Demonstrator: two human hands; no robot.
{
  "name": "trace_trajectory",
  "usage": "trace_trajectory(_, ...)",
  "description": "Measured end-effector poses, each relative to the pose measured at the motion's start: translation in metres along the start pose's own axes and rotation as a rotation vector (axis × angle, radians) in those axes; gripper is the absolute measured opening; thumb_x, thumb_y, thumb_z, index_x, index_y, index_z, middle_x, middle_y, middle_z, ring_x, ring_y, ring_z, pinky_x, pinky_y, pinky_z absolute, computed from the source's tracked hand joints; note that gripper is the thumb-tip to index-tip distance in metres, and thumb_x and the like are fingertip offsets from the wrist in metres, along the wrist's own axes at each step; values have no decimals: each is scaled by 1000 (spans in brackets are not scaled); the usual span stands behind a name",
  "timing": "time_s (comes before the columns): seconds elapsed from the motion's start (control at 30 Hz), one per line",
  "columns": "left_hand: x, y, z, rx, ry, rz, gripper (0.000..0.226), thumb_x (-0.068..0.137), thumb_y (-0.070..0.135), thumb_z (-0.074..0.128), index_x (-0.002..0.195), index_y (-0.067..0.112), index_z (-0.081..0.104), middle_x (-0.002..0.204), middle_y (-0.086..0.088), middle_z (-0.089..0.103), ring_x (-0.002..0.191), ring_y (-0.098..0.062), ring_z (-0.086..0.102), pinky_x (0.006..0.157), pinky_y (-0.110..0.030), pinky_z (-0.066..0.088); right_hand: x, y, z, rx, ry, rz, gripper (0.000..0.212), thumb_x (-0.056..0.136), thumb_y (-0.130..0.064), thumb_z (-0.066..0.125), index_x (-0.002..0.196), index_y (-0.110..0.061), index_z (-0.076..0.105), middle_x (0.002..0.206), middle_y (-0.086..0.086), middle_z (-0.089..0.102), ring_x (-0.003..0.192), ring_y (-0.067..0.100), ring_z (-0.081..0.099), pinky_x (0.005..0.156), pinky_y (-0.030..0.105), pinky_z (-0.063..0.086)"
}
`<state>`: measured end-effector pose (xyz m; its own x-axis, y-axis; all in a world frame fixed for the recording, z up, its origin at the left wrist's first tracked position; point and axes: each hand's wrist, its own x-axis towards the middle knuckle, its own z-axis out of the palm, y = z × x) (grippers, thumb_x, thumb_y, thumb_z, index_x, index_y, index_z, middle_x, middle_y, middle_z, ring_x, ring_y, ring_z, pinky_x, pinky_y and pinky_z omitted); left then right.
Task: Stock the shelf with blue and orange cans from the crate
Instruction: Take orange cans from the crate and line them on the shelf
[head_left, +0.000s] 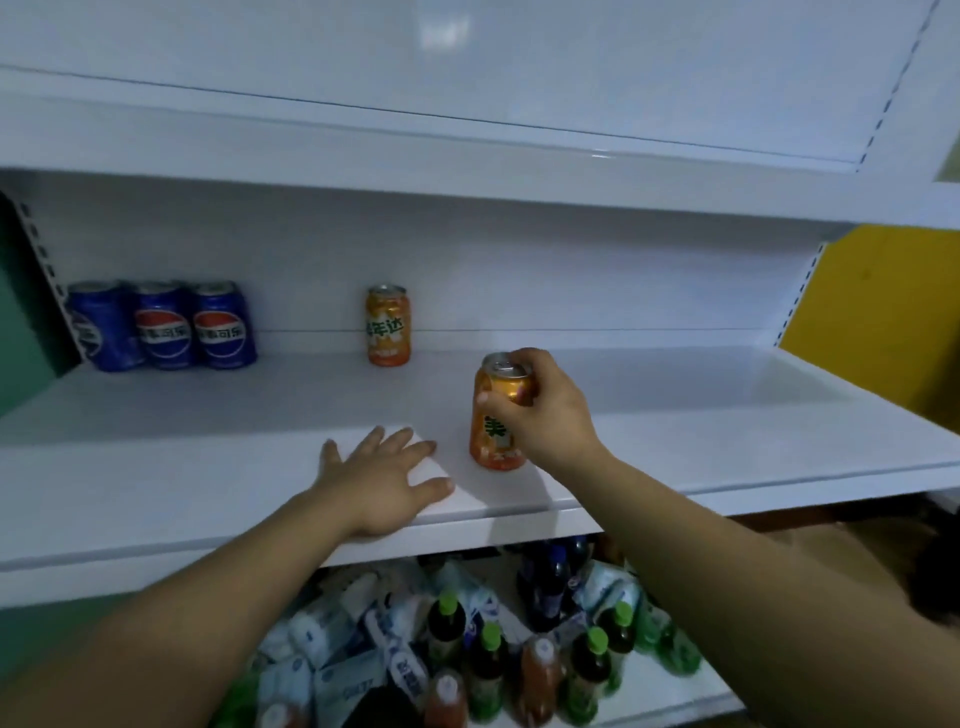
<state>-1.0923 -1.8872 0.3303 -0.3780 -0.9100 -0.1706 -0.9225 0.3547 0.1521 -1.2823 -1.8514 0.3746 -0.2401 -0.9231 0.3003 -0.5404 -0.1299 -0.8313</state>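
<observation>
My right hand (553, 410) grips an orange can (493, 431) near its top; the can stands upright on the white shelf (727, 415), toward the front. My left hand (387, 478) lies flat on the shelf with fingers spread, just left of that can and apart from it. Another orange can (388, 325) stands alone at the back middle. Three blue cans (165, 325) stand side by side at the back left. The crate is not in view.
An upper white shelf (467, 156) overhangs the working shelf. On the lower shelf (675, 696) stand several bottles (587, 670) with green caps, dark bottles and white packets. A yellow wall (883, 322) is at the right, a green panel at the left.
</observation>
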Motion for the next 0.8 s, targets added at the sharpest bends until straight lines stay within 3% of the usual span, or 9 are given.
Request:
trace_trajectory(0.17, 3, 0, 4, 15, 18, -38, 79, 80, 82, 23, 148, 47, 5, 160, 10, -11, 147, -19, -14, 113, -60, -8, 29, 9, 24, -162, -156, -113, 74, 80, -15, 74, 139, -33, 33, 133, 1, 43, 118, 23, 50, 88, 31, 50)
trace_trajectory(0.47, 7, -3, 6, -4, -14, -41, 79, 80, 81, 23, 147, 48, -1, 159, 11, -14, 145, -16, -19, 114, -56, -12, 111, 21, 84, -132, -163, -48, 93, 86, -26, 70, 154, -30, 6, 150, 1, 40, 133, 24, 44, 108, 40, 38)
trace_trajectory(0.63, 7, -4, 5, 20, -15, -31, 78, 82, 80, 25, 147, 47, -3, 158, 12, -17, 145, -15, -21, 115, -56, -11, 143, 33, 104, -43, -94, -101, 70, 84, -27, 69, 144, -24, 32, 134, 2, 52, 120, 21, 53, 99, 37, 45)
trace_trajectory(0.8, 9, -5, 5, 31, -36, -38, 80, 81, 80, 24, 147, 47, -7, 157, 12, -20, 144, -15, -23, 115, -56, -12, 174, 33, 116, -83, -86, -53, 82, 82, -31, 70, 149, -24, 24, 133, 8, 49, 121, 26, 52, 99, 46, 47)
